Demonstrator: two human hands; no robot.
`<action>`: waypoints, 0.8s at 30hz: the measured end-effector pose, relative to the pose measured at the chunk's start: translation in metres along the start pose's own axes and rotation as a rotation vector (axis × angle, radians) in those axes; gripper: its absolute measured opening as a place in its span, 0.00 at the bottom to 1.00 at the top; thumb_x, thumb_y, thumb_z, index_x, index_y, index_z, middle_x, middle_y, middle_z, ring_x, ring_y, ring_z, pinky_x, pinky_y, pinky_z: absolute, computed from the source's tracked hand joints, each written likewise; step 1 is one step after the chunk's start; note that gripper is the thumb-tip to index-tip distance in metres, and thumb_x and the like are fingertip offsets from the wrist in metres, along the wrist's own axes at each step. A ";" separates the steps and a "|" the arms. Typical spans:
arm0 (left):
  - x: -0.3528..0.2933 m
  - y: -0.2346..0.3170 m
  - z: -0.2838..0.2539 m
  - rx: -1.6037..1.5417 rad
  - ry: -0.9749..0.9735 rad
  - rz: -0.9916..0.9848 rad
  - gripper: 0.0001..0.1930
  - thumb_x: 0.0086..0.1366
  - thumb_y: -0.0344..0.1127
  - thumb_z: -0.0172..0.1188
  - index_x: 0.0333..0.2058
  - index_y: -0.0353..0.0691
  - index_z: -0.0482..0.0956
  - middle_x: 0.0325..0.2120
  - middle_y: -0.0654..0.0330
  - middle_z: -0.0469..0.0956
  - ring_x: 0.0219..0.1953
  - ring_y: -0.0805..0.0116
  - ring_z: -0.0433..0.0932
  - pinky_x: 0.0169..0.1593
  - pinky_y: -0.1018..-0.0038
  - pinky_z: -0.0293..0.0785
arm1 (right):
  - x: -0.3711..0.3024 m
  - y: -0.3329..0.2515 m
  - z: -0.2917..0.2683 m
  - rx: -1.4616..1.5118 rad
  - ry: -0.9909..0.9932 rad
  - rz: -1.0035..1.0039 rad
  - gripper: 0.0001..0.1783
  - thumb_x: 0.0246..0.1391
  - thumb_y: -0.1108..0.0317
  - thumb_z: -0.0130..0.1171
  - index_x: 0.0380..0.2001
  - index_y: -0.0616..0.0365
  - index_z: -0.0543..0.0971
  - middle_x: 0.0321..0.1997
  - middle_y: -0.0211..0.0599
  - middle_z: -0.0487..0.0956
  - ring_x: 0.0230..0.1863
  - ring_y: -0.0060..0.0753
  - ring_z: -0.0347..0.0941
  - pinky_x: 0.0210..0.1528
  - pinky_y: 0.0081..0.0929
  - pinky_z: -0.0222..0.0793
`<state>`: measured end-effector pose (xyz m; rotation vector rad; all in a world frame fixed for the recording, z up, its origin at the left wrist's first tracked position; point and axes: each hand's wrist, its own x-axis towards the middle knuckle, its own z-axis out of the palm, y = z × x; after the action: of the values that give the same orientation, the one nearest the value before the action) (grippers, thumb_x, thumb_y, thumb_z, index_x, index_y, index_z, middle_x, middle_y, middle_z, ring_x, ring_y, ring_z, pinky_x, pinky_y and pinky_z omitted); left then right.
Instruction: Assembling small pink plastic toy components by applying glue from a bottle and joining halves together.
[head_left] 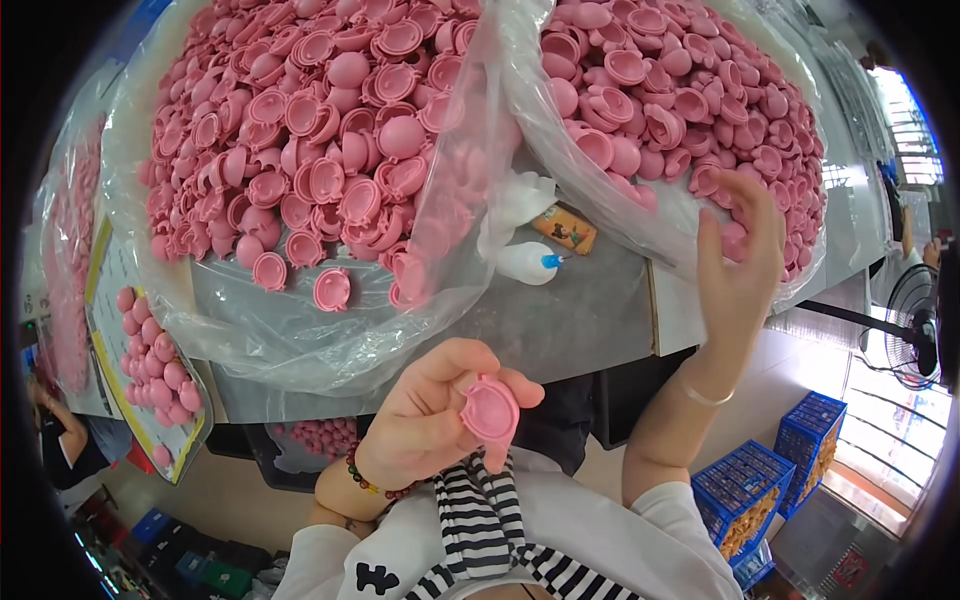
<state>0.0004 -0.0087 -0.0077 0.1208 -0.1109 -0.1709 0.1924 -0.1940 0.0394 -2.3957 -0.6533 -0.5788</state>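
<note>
Above the grey table [560, 320], the left hand [430, 415] pinches a pink shell [490, 410], the right hand [740, 265] spread against the bagged pink pile [680, 90].

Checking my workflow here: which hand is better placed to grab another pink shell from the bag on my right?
Right. The right hand is open and already at the right bag's pile of pink shells, while the left hand holds a pink shell near the body.
</note>
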 end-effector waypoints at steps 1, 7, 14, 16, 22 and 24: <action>0.001 0.000 0.000 0.004 0.005 0.001 0.20 0.60 0.29 0.49 0.52 0.42 0.59 0.49 0.40 0.64 0.32 0.63 0.74 0.37 0.72 0.72 | 0.006 0.012 -0.003 -0.008 0.004 -0.002 0.17 0.39 0.79 0.53 0.37 0.58 0.73 0.35 0.33 0.75 0.34 0.32 0.67 0.33 0.26 0.63; 0.001 0.003 0.001 0.124 0.012 0.002 0.21 0.59 0.29 0.51 0.51 0.39 0.60 0.48 0.39 0.64 0.34 0.65 0.74 0.38 0.74 0.71 | 0.008 0.015 -0.005 -0.025 -0.208 -0.119 0.18 0.37 0.79 0.55 0.38 0.58 0.73 0.28 0.32 0.74 0.30 0.27 0.67 0.30 0.22 0.61; 0.003 0.013 0.012 0.589 0.111 0.205 0.21 0.54 0.24 0.56 0.47 0.30 0.62 0.47 0.40 0.65 0.48 0.61 0.70 0.49 0.70 0.67 | -0.039 -0.056 -0.009 0.504 -0.669 0.010 0.15 0.34 0.81 0.57 0.32 0.61 0.73 0.30 0.36 0.72 0.27 0.28 0.72 0.28 0.21 0.69; 0.002 0.011 0.016 0.644 0.147 0.258 0.21 0.54 0.22 0.56 0.46 0.29 0.62 0.47 0.40 0.65 0.49 0.60 0.69 0.51 0.70 0.66 | -0.048 -0.059 -0.002 0.426 -0.541 -0.028 0.19 0.34 0.83 0.56 0.36 0.61 0.74 0.31 0.37 0.71 0.28 0.32 0.72 0.28 0.24 0.68; 0.006 0.010 0.019 1.001 0.232 0.305 0.22 0.51 0.18 0.57 0.46 0.26 0.64 0.47 0.45 0.66 0.48 0.64 0.69 0.50 0.71 0.67 | -0.058 -0.058 0.001 0.475 -0.415 -0.122 0.21 0.30 0.81 0.60 0.36 0.60 0.76 0.33 0.37 0.72 0.31 0.34 0.71 0.30 0.23 0.68; 0.008 0.007 0.020 1.032 0.257 0.342 0.21 0.49 0.17 0.58 0.44 0.27 0.68 0.46 0.47 0.68 0.45 0.65 0.72 0.47 0.73 0.70 | -0.062 -0.066 -0.005 0.716 -0.389 -0.085 0.22 0.27 0.80 0.63 0.34 0.61 0.77 0.34 0.39 0.74 0.30 0.33 0.72 0.31 0.22 0.68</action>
<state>0.0069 -0.0056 0.0139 1.1418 0.0476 0.2610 0.1054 -0.1698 0.0374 -1.8035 -0.9399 0.1053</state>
